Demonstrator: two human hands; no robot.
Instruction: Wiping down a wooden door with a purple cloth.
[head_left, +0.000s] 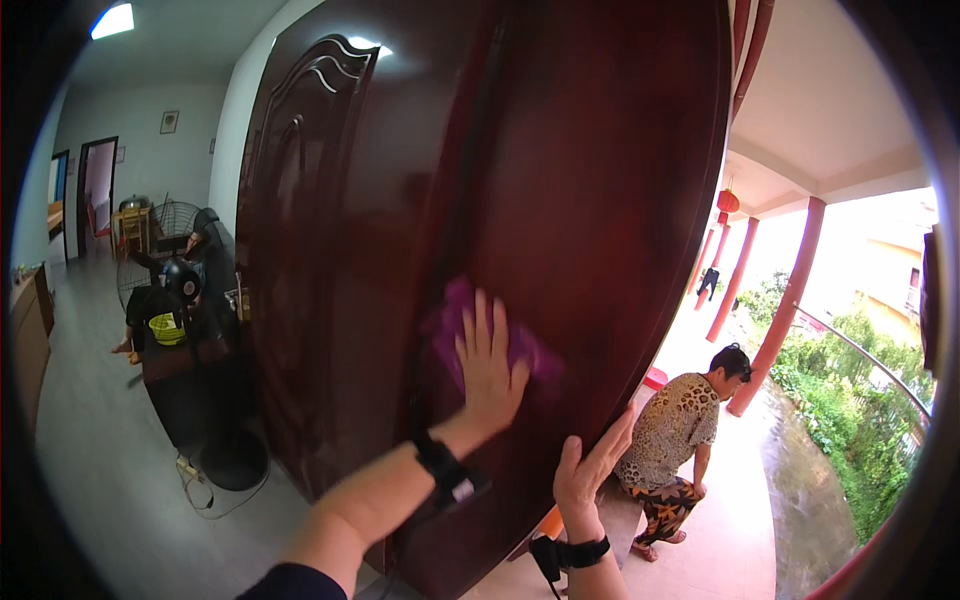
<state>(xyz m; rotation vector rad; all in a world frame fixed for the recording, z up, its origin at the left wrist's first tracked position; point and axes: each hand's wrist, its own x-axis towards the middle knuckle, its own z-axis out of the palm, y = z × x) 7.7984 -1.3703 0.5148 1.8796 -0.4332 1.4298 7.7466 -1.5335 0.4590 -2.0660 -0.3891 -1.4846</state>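
Note:
A dark red-brown, glossy wooden door fills the middle of the view, with a carved panel on the part to its left. Pressed flat on the door, my left hand has its fingers spread over a purple cloth; the cloth shows beside and beyond the fingers. My right hand rests against the door's outer edge, its thumb apart from the fingers, with nothing seen in it. Both wrists wear black bands. The palms' undersides are hidden.
Outside on the right, a person in a leopard-print top sits near a red column. On the left stand a black pedestal fan and a table with a yellow-green basket; another person sits behind. A power strip and cord lie on the floor.

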